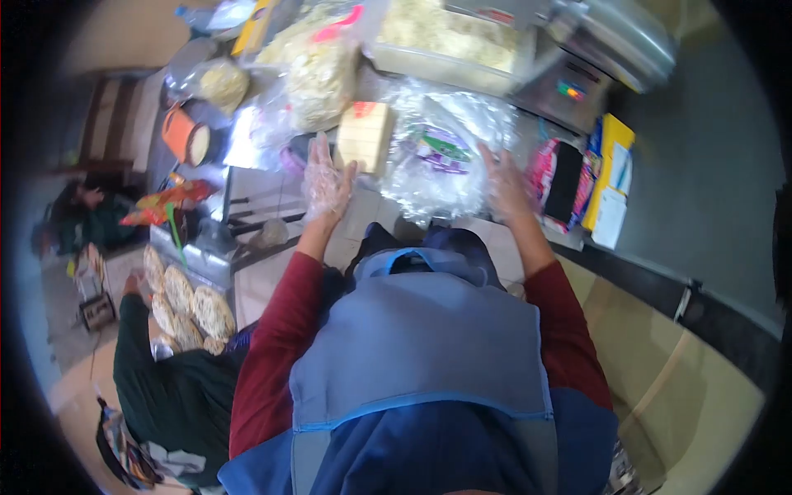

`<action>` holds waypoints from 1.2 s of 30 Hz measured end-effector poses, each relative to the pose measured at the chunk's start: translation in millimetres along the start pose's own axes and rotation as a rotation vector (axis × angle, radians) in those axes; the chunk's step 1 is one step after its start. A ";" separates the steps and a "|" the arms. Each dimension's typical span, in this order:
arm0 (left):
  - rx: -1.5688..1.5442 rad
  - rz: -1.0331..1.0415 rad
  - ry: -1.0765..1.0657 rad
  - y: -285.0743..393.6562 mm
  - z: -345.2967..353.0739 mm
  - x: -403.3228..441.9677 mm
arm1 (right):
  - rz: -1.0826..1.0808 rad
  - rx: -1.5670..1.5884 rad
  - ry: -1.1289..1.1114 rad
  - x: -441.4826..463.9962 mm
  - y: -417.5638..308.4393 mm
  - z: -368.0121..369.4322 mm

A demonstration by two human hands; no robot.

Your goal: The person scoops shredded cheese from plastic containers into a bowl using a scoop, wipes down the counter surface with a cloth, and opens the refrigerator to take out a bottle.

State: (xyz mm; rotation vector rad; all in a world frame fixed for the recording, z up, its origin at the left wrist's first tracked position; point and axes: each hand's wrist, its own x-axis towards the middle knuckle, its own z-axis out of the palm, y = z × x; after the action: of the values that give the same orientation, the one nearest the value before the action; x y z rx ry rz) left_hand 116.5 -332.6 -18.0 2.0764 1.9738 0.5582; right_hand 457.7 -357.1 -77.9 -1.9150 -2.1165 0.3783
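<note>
A cream-coloured block with a red mark on its top (364,139) sits at the near edge of the work surface. Just left of it is my left hand (327,183), in a clear plastic glove, with fingers stretched out and the thumb near the block's side. Right of the block lies a crinkled clear plastic bag with purple and green print (445,153). My right hand (506,183) is at this bag's right edge, fingers extended and apart. Whether its fingertips touch the plastic I cannot tell.
Behind stand a bag of pale shredded food (318,87), a clear tub of similar food (450,41) and a device with lit digits (569,91). A pink-and-black packet (563,183) lies at right. At left, a person in a dark sleeve (136,338) is beside several flatbreads (210,312).
</note>
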 end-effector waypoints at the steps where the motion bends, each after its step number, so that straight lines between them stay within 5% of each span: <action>1: 0.052 0.087 0.077 -6.4 -12.1 -12.2 | -0.053 0.057 0.029 -0.3 -6.1 -10.6; 7: -0.206 -0.503 0.091 -94.8 16.3 -103.7 | -0.117 0.235 -0.053 2.8 -54.0 -27.0; 10: -0.294 -0.604 0.015 -95.8 17.4 -122.6 | -0.130 0.107 0.116 28.2 -60.9 6.0; 14: -0.321 -0.686 0.021 -101.1 32.2 -139.4 | -0.124 -0.003 0.050 48.1 -57.4 26.9; 22: -0.432 -0.633 0.025 -79.9 6.3 -32.1 | -0.224 0.200 0.055 31.1 -76.6 -6.6; 24: -0.475 -0.573 -0.118 -81.0 13.4 -6.5 | -0.230 0.166 0.085 30.4 -90.5 -21.6; 27: -0.395 -0.442 0.011 -82.0 22.9 -2.1 | -0.357 0.230 0.038 37.4 -130.9 -35.3; 31: -0.493 -0.545 0.037 -91.1 7.7 -15.3 | -0.704 0.331 -0.045 57.5 -203.3 -38.2; 36: -0.497 -0.604 0.400 -128.3 -18.3 -8.0 | -0.871 0.277 -0.125 82.6 -287.8 -6.4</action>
State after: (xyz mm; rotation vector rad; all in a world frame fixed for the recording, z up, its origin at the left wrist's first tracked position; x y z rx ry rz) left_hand -7.8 -333.1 -55.4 1.0637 2.2154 1.2270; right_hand 185.3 -302.5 33.9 -0.7172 -2.5503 0.5509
